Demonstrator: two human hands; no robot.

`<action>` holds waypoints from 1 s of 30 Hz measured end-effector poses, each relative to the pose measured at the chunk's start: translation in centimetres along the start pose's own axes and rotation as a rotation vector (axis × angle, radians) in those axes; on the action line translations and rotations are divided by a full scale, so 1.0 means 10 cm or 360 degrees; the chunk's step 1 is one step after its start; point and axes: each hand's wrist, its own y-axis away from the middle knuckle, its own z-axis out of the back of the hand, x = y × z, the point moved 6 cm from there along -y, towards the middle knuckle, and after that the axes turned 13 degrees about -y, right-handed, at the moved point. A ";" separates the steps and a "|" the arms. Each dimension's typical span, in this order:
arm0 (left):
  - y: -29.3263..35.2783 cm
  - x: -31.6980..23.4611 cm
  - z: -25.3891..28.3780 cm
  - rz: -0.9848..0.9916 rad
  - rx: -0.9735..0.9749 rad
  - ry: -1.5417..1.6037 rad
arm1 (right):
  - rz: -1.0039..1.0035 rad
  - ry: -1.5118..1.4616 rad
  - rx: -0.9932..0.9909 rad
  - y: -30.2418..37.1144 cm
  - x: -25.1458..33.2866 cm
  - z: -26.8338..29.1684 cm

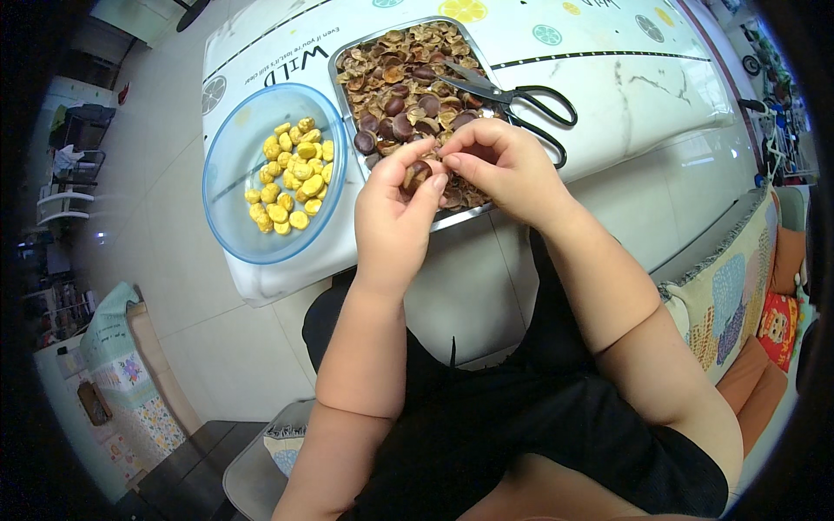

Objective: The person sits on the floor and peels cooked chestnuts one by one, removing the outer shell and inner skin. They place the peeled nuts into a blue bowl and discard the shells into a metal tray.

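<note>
A brown chestnut [417, 176] is pinched between the thumb and fingers of my left hand [395, 195], over the near edge of a metal tray [465, 216]. Close beside it, my right hand [499, 165] has thumb and forefinger pressed together at the chestnut's right side; whatever lies between those fingertips is too small to make out. Whole dark chestnuts [401, 128] and many empty brown shells [382, 65] fill the tray. Black-handled scissors [512, 94] rest across the tray's right edge, blades parted over the shells.
Left of the tray, a clear blue bowl [228, 187] holds several peeled yellow chestnuts [304, 165]. Both stand on a table with a white printed cover [625, 95]. A sofa with a patterned throw [730, 269] is at the right, and tiled floor [165, 260] at the left.
</note>
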 end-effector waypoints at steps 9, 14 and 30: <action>-0.01 -0.04 -0.03 0.0311 0.0112 0.0638 | -0.0071 -0.0234 -0.0054 -0.03 -0.04 0.03; -0.02 0.03 0.00 0.0226 0.0111 0.0546 | -0.0123 -0.0276 0.0007 -0.04 -0.06 0.03; 0.03 -0.04 0.07 0.0005 -0.0201 0.0134 | -0.0183 -0.0192 0.0128 0.00 -0.05 -0.04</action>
